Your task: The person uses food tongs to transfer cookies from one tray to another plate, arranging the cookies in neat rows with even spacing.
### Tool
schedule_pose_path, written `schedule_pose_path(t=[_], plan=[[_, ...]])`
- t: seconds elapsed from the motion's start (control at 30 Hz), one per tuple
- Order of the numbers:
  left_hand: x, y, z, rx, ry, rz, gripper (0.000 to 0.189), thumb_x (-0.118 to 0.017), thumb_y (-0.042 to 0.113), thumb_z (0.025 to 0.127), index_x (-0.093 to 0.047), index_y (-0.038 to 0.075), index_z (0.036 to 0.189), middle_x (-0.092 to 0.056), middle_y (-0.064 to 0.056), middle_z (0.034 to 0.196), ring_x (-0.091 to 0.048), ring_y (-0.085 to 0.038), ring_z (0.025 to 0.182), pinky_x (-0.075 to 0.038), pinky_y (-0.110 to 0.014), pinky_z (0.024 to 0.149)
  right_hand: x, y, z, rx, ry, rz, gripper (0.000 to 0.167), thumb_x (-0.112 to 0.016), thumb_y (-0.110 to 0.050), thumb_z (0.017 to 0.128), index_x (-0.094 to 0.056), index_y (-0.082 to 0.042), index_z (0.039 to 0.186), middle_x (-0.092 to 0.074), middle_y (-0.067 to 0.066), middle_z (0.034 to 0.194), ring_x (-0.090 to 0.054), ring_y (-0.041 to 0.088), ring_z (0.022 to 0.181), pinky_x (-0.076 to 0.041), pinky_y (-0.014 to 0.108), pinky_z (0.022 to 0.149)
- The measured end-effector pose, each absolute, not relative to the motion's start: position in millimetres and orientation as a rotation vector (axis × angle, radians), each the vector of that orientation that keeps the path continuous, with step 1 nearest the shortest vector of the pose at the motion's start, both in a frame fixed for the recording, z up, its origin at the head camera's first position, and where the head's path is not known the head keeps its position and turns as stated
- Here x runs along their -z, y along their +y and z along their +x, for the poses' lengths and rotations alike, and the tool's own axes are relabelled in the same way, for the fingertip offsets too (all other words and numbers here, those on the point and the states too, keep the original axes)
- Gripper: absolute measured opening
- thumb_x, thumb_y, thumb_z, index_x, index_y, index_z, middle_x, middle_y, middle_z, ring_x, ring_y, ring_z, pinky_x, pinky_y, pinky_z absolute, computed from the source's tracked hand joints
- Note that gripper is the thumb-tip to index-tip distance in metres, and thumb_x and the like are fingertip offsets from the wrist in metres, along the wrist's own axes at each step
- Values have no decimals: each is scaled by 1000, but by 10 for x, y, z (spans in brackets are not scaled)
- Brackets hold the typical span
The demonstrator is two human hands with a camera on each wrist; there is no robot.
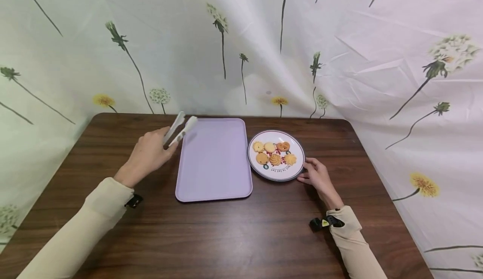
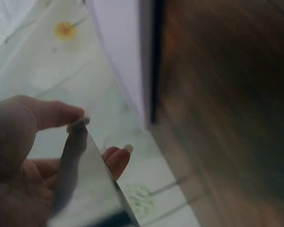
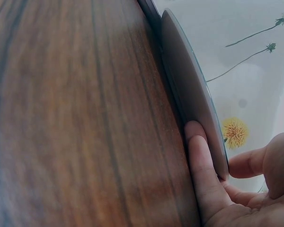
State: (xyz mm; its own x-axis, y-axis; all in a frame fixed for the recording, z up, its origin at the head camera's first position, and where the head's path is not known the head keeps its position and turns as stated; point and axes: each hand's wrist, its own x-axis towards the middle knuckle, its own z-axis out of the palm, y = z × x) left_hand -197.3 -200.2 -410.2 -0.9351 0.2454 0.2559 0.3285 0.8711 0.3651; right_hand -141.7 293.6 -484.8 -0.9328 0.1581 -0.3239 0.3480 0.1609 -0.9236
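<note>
In the head view, my left hand grips a pair of tongs with pale tips, their arms spread apart at the tray's upper left corner. Nothing sits between the tips. The left wrist view shows the shiny metal body of the tongs against the fingers. My right hand pinches the lower right rim of a round white plate with a dark edge. Thumb and fingers lie on either side of that rim in the right wrist view, fingers beneath it. Several cookies of different shapes lie on the plate.
A flat lilac tray lies on the dark wooden table, with the plate right at its right side. Behind the table hangs a pale curtain printed with dandelions.
</note>
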Motion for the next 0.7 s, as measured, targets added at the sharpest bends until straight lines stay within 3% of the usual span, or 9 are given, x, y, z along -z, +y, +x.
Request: schedule_pose_path(t=[0.13,0.3,0.47,0.7], plan=[[4203,-2216,-1974,590,-2880,-272,36,-67,19,92,-64,-13,108,-66,-28,78,-63,-41,63,-49,-54,52,4857,2919,-1425,1885,2274,493,45,-40,-17,112,-41,5,151,-52,18,128,-68,7,75,-63,23,76],[4283,-2373,-1939,568,-2940,-149,33,-70,21,90,-59,-11,88,-59,-23,67,-60,-41,58,-49,-55,54,4846,2913,-1429,1889,2277,510,46,-41,-17,112,-41,5,152,-53,19,128,-68,6,76,-62,22,77],[4317,-2411,-1900,600,-3001,-90,35,-69,20,91,-56,-13,91,-58,-24,69,-58,-36,57,-47,-45,47,4820,2915,-1418,1892,2275,515,48,-40,-16,112,-38,6,153,-52,21,132,-67,6,77,-62,21,78],[4382,-2389,-1878,581,-3043,-83,49,-73,24,92,-53,-19,103,-61,-33,75,-65,-49,63,-53,-53,52,4810,2905,-1386,1890,2245,535,50,-40,-15,111,-34,7,155,-50,23,134,-68,7,79,-62,22,79]])
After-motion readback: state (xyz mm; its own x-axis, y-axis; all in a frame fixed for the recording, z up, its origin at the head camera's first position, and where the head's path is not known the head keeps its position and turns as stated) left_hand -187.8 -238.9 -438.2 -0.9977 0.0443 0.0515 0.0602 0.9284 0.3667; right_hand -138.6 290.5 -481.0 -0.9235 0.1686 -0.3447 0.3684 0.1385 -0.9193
